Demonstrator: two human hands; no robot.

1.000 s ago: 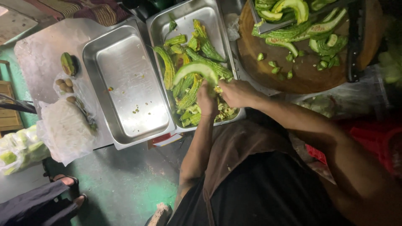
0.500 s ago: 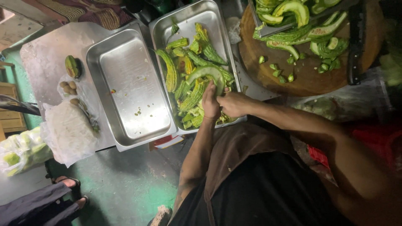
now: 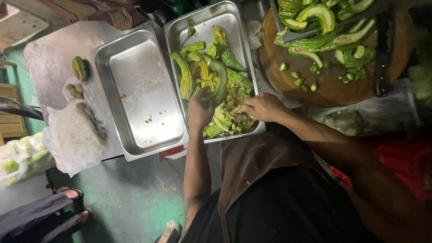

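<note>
Both hands are in the metal tray [image 3: 245, 49] of green gourd pieces [image 3: 225, 119]. The left hand [image 3: 200, 110] grips a long curved gourd half [image 3: 220, 81]. The right hand [image 3: 263, 108] rests on the pieces; I cannot tell its grip. Beside it sits 1 empty tray [image 3: 139, 90], and farther off a round wooden board [image 3: 333, 85].

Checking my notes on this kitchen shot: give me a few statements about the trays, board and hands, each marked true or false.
1. Both hands, left hand and right hand, are in the tray of green gourd pieces. True.
2. The neighbouring steel tray is heaped with gourd. False: it holds only a few scraps.
3. Cut gourd lies on the round wooden board. True.
4. The right hand grips a knife. False: no knife is in it.
</note>
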